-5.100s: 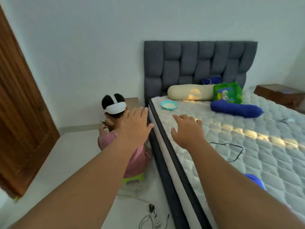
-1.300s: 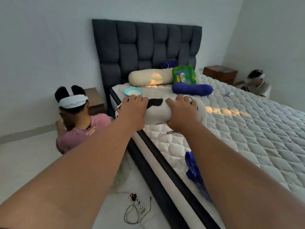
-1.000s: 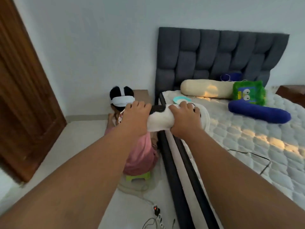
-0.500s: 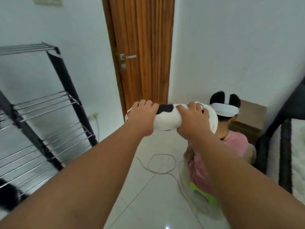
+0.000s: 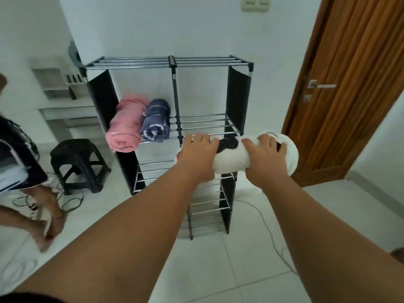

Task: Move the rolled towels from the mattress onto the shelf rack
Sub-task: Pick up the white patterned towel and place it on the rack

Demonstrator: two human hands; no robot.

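I hold a white rolled towel with black patches (image 5: 232, 159) level in front of me. My left hand (image 5: 197, 155) grips its left end and my right hand (image 5: 265, 157) grips its right part. The towel hangs in the air just in front of the right half of the black metal shelf rack (image 5: 175, 62), at the height of its middle tier. On the left half of that tier lie a pink rolled towel (image 5: 125, 124) and a dark blue rolled towel (image 5: 156, 121), side by side. The mattress is out of view.
A wooden door (image 5: 349, 84) stands shut to the right of the rack. A black plastic stool (image 5: 77, 162) sits left of it, with cables on the floor. Another person's arm (image 5: 43, 217) reaches in at the left edge. A white cable (image 5: 269, 232) runs across the tiles.
I have turned from the bed past the door toward the rack, carrying the white towel in both hands. The rack now stands straight ahead and the towel is close to its middle tier.
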